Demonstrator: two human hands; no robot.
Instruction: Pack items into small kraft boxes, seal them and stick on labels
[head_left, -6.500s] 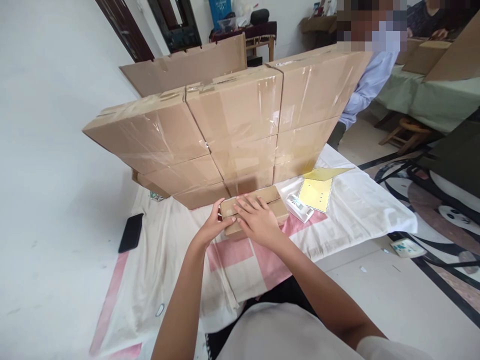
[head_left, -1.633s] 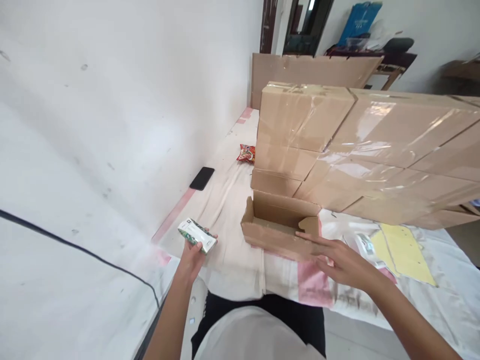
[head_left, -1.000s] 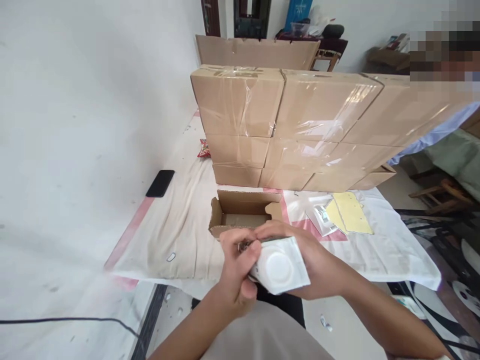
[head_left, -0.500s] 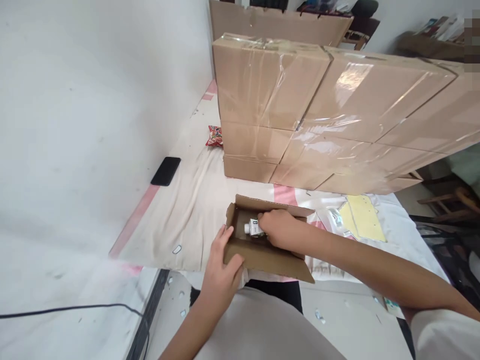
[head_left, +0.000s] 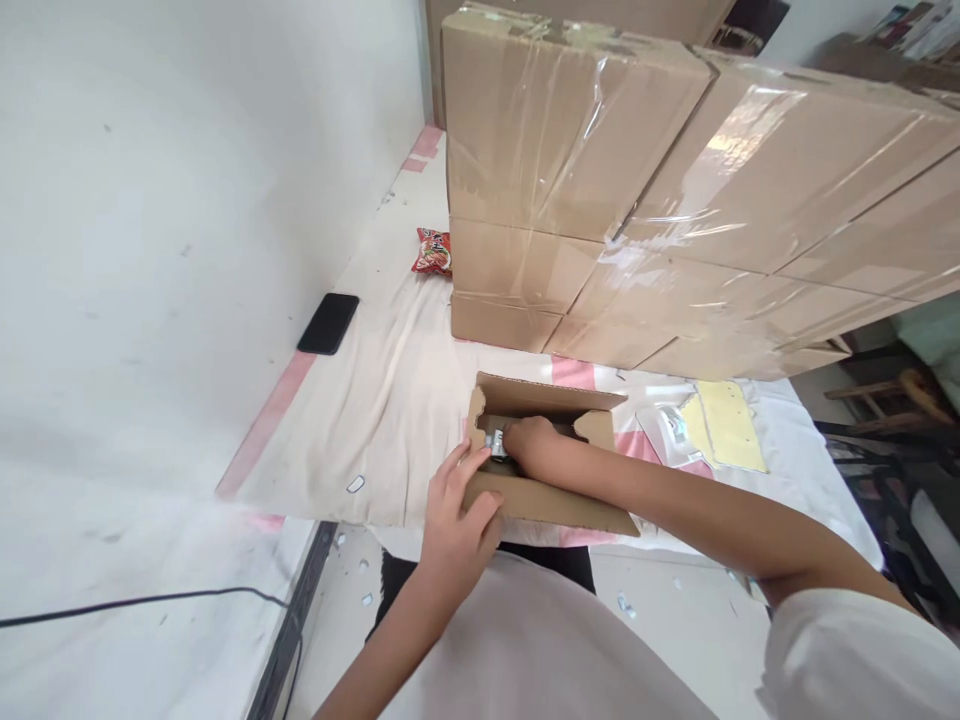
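Note:
A small open cardboard box [head_left: 551,508] lies on the cloth in front of me, its long flaps spread. My left hand [head_left: 459,502] grips its left front corner, with the fingers over the end wall and the thumb on the near flap. Inside the box, my right hand [head_left: 531,445] is closed round a small white-and-silver bottle [head_left: 496,444] lying on its side, cap pointing left. The hand hides most of the bottle and part of the box floor.
Large taped cartons [head_left: 600,200] stand behind the box. A black phone [head_left: 328,323] lies by the left wall, and a red snack packet [head_left: 433,251] by the cartons. Yellow sheets [head_left: 727,425] and a white plastic packet [head_left: 673,435] lie to the right. Scraps litter the floor.
My right hand has moved left and lower into the box with the bottle, whose cap is now close to the left end wall. My left fingers reach further over that wall.

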